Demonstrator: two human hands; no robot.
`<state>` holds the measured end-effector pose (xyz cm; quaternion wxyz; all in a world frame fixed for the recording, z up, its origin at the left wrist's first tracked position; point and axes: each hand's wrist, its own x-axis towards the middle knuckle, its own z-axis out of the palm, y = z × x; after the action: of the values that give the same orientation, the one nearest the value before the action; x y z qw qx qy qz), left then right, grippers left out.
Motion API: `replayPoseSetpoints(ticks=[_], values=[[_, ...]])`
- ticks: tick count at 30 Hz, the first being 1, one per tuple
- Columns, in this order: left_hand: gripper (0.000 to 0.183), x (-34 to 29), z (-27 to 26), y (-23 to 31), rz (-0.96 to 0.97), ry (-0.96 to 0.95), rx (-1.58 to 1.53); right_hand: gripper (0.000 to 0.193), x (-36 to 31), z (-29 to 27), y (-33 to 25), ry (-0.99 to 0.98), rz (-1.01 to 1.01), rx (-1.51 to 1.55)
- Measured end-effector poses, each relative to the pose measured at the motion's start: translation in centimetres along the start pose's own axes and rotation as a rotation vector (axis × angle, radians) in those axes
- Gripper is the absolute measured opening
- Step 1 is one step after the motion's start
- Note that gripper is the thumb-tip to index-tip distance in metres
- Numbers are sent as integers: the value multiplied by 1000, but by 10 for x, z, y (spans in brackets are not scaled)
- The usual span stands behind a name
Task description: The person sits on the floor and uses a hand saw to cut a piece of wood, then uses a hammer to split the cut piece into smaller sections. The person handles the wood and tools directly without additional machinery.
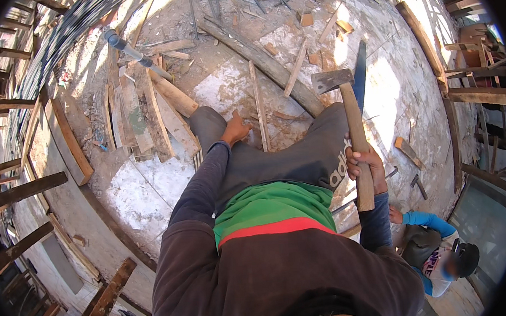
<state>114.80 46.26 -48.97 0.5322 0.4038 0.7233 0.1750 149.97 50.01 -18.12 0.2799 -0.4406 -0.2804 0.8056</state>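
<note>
My right hand (368,167) is closed around the wooden handle of a hatchet (356,126), gripping it low down. The hatchet stands over my right thigh, its dark metal head (331,81) pointing away from me with the edge to the left. Empty, my left hand (236,129) rests by the inside of my left knee with a finger stretched out; its other fingers show only in part. A thin wood strip (259,107) lies on the floor just right of that hand. From beside my left knee, a wooden board (172,93) runs away to the far left.
A long, tapered blue blade-like piece (362,69) lies beyond the hatchet. Ahead, a thick timber (263,62) crosses the dusty floor among scraps. Several planks (134,117) and a grey tubular object (132,53) lie left. Another person (435,250) in blue sleeves sits at lower right.
</note>
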Motion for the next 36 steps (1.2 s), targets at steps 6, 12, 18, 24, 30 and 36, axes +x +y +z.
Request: replayPoseSetpoints(ticks=[6,12,18,24,30,36], values=[[101,9,42,54,-172,50,-401,59,-19,-14,43,142,68,17],[72,17,56,29,-43,246,-288,60,-21,-5,49,170,64,-101],[44,-19,-6,61,74,29,-1410,57,20,6,56,147,-138,-199],[50,-22,18,100,276,-254,-1743,52,106,40,61,287,-410,-523],[56,-41,36,121,329,-349,-1748,46,133,58,63,371,-543,-748],[67,-39,7,94,-24,-40,-798,55,148,72,55,389,-778,-1072]])
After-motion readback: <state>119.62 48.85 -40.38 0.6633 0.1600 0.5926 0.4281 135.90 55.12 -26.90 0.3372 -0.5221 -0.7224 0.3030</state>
